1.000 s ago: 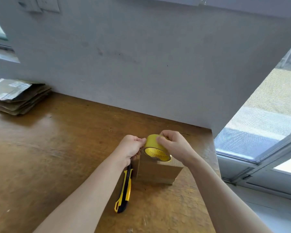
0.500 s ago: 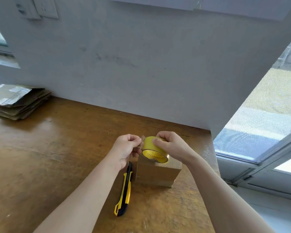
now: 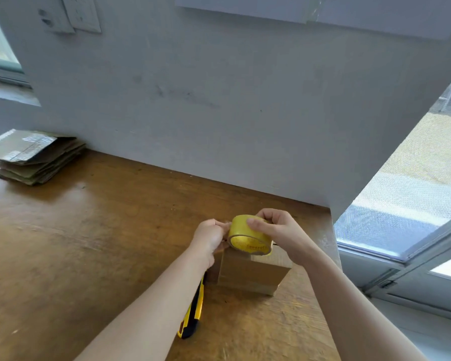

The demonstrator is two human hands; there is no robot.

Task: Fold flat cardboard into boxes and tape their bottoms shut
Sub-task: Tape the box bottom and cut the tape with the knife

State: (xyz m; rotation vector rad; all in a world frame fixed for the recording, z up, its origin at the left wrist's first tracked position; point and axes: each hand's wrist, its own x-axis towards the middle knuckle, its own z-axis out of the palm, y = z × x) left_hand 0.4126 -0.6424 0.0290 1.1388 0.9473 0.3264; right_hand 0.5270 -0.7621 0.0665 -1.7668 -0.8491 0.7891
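A small folded cardboard box [image 3: 253, 276] stands on the wooden table [image 3: 89, 243] near its right edge. Just above the box's top, my right hand [image 3: 276, 233] grips a yellow roll of tape [image 3: 248, 237] from the right side. My left hand [image 3: 210, 237] is closed at the roll's left side, its fingertips pinched at the tape's loose end; the end itself is too small to make out. A stack of flat cardboard [image 3: 34, 156] lies at the table's far left, against the wall.
A yellow and black utility knife [image 3: 192, 312] lies on the table just left of the box, partly under my left forearm. A grey wall [image 3: 219, 100] closes the table's back edge. The table's right edge drops off beside a window [image 3: 401, 217].
The roll has tilted and lifted slightly over the box while both hands stayed on it. My head has tilted up, so the table scene sits lower in view.
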